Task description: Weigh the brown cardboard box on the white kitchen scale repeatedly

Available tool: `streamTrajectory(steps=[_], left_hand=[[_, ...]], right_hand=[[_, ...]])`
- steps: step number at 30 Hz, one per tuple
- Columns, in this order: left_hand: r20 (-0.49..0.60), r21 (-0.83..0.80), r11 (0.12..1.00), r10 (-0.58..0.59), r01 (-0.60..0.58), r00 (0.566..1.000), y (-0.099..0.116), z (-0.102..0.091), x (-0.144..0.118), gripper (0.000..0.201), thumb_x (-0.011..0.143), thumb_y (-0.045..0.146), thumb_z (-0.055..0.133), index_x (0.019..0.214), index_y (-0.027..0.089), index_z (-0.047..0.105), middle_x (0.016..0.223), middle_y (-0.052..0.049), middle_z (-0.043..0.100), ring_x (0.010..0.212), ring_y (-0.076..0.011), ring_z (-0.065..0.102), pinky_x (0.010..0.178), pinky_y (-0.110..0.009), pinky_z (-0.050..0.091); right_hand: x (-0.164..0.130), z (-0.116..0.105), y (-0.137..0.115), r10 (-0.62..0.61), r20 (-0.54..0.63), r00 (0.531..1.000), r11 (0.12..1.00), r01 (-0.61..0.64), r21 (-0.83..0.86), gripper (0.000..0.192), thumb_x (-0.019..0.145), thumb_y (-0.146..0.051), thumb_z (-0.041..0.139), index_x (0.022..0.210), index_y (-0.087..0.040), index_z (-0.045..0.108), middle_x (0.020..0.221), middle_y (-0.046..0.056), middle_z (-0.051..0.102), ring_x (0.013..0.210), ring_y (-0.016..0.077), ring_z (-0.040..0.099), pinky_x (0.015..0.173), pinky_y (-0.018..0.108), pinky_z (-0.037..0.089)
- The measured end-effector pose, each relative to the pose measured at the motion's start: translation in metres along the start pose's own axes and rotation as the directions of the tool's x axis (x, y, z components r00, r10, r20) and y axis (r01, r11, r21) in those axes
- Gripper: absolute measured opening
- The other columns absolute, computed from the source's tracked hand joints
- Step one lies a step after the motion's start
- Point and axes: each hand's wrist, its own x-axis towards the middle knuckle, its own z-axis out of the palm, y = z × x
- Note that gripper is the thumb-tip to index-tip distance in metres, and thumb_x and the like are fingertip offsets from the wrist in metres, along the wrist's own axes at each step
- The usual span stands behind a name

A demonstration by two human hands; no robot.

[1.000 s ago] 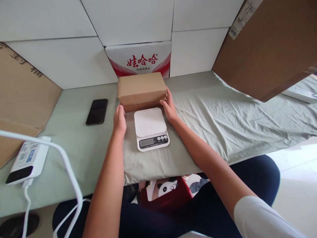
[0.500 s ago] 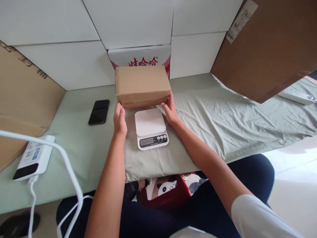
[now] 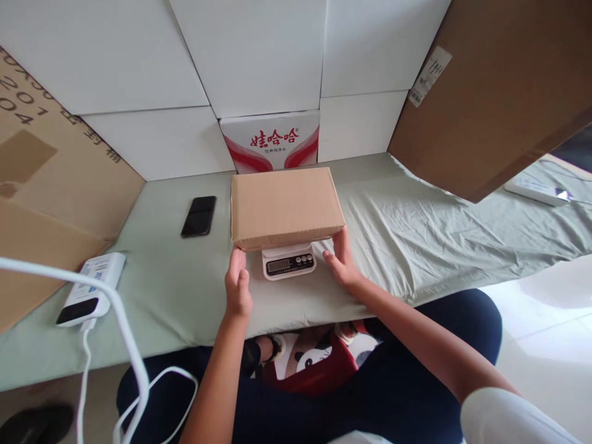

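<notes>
A closed brown cardboard box (image 3: 287, 203) is over the white kitchen scale (image 3: 290, 265), covering its weighing plate. Whether the box rests on the plate or hovers just above it, I cannot tell. The scale's front panel with its grey display and buttons shows below the box's near edge. My left hand (image 3: 238, 280) grips the box at its near left corner, fingertips under it. At the near right corner my right hand (image 3: 342, 259) holds it too, with the thumb apart and the fingers partly hidden beneath.
A black phone (image 3: 198, 216) lies on the green cloth (image 3: 157, 246) at left. Nearer me is a white power bank (image 3: 92, 288) with a white cable (image 3: 124, 320). Large cartons stand left (image 3: 55, 185) and right (image 3: 490, 98); a red-and-white printed box (image 3: 275, 142) stands behind.
Both hands have brought the cardboard box closer to me, from behind the scale to over its plate. The view has also shifted a little.
</notes>
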Motion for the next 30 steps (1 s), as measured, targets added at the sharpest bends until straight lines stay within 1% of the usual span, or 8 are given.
streamTrajectory(steps=[3,6,9,12,16,23,30], left_hand=[[0.003,0.029,1.000,-0.004,0.004,1.000,0.002,0.000,-0.002,0.079,0.092,0.068,0.053,0.154,0.019,0.049,0.159,-0.017,0.050,0.154,-0.0354,0.036,0.128,-0.051,0.027],[-0.001,0.036,0.999,-0.028,0.028,1.000,0.005,0.000,-0.001,0.079,0.092,0.068,0.052,0.154,0.019,0.048,0.159,-0.017,0.050,0.154,-0.0350,0.036,0.128,-0.051,0.027],[-0.015,0.028,0.997,-0.067,0.068,0.998,0.008,-0.001,-0.001,0.077,0.093,0.068,0.050,0.154,0.020,0.049,0.160,-0.016,0.049,0.154,-0.0343,0.035,0.128,-0.050,0.026],[-0.032,0.021,0.996,-0.091,0.092,0.995,0.009,-0.001,-0.001,0.077,0.093,0.067,0.051,0.153,0.020,0.049,0.160,-0.016,0.048,0.154,-0.0347,0.036,0.128,-0.051,0.026],[-0.043,0.006,0.994,-0.105,0.105,0.994,0.010,-0.001,-0.001,0.076,0.093,0.065,0.053,0.153,0.019,0.050,0.160,-0.017,0.049,0.153,-0.0348,0.037,0.128,-0.052,0.027],[-0.040,0.011,0.993,-0.117,0.118,0.992,0.012,0.000,0.000,0.080,0.091,0.067,0.054,0.154,0.018,0.049,0.162,-0.016,0.046,0.154,-0.0343,0.037,0.128,-0.051,0.027],[-0.042,0.009,0.993,-0.118,0.118,0.992,0.013,0.000,0.000,0.079,0.091,0.067,0.055,0.153,0.018,0.049,0.161,-0.017,0.047,0.154,-0.0343,0.037,0.128,-0.051,0.027]], right_hand=[[0.002,0.001,-0.003,0.018,-0.068,0.998,0.999,-0.016,0.031,0.078,0.094,-0.061,0.055,0.161,-0.039,0.023,0.167,0.002,0.032,0.160,0.0300,0.024,0.130,0.059,0.027],[0.006,0.003,-0.001,0.036,-0.071,0.997,0.998,-0.032,0.056,0.075,0.093,-0.060,0.056,0.159,-0.041,0.026,0.168,0.000,0.030,0.158,0.0303,0.027,0.129,0.057,0.030],[0.007,0.004,0.000,0.060,-0.056,0.997,0.997,-0.058,0.047,0.073,0.094,-0.060,0.056,0.159,-0.043,0.028,0.169,-0.002,0.030,0.157,0.0309,0.030,0.128,0.056,0.032],[0.006,0.003,-0.002,0.076,-0.050,0.996,0.997,-0.075,0.024,0.075,0.093,-0.062,0.056,0.160,-0.041,0.027,0.169,0.000,0.032,0.156,0.0321,0.031,0.128,0.056,0.032],[0.007,0.002,-0.005,0.071,-0.052,0.996,0.997,-0.071,0.012,0.076,0.093,-0.061,0.056,0.160,-0.041,0.027,0.168,0.001,0.033,0.152,0.0324,0.036,0.126,0.056,0.034],[0.008,0.003,-0.006,0.083,-0.049,0.995,0.996,-0.084,-0.024,0.079,0.092,-0.066,0.053,0.161,-0.042,0.022,0.168,0.000,0.033,0.154,0.0329,0.032,0.125,0.057,0.035],[0.008,0.003,-0.007,0.055,-0.050,0.997,0.997,-0.057,-0.054,0.078,0.094,-0.064,0.052,0.162,-0.042,0.022,0.167,0.001,0.034,0.150,0.0320,0.039,0.121,0.056,0.041]])
